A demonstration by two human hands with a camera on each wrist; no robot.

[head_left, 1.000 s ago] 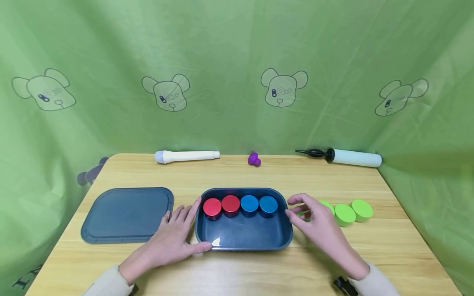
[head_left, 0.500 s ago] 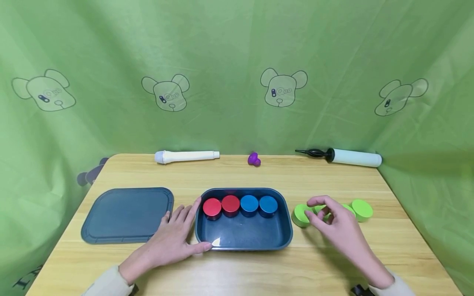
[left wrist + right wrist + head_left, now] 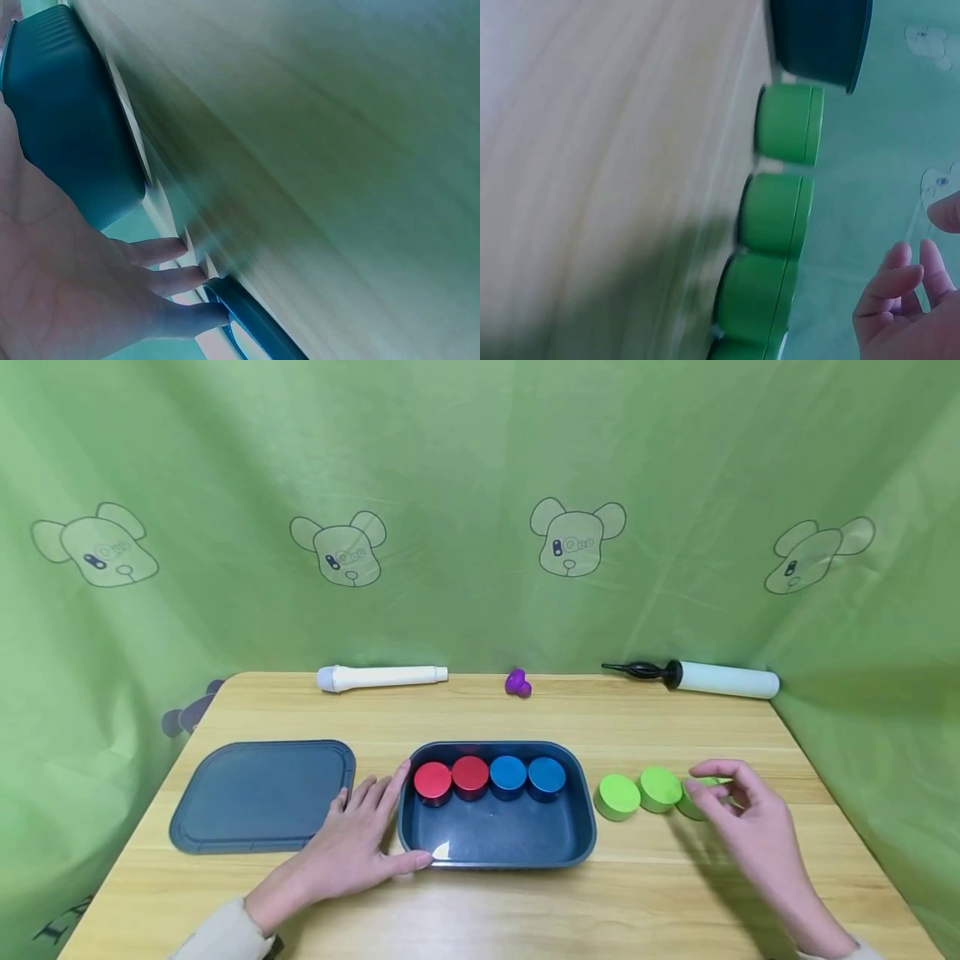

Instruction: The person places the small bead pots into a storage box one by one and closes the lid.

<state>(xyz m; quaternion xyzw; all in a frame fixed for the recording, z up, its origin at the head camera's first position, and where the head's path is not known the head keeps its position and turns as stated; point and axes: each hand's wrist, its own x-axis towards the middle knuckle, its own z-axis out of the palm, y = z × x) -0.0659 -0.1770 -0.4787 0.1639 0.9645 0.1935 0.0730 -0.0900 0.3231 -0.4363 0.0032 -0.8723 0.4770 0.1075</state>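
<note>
My left hand (image 3: pixel 345 852) has its fingers spread at the left side of a dark blue rectangular box (image 3: pixel 495 843), thumb at the front left corner and index finger at the rim. Inside, along the back wall, stand two red round tins (image 3: pixel 432 783) and two blue round tins (image 3: pixel 508 775). To the right of the box runs a row of several green round tins (image 3: pixel 789 124). Above the far right end of that row is my right hand (image 3: pixel 757 827), fingers bent, a gap between thumb and fingertips and nothing held. It hides part of the row in the head view.
A dark blue flat lid (image 3: pixel 262 797) lies left of the box, close to the left fingertips. Along the table's back edge lie a white microphone-shaped stick (image 3: pixel 382 677), a small purple knobbed object (image 3: pixel 517 683) and a white hand pump (image 3: pixel 723 680). Green curtain (image 3: pixel 450 460) hangs behind.
My right hand has moved from the box's right rim rightward along the green tins, uncovering those nearest the box. The left hand, box and tins have stayed in place.
</note>
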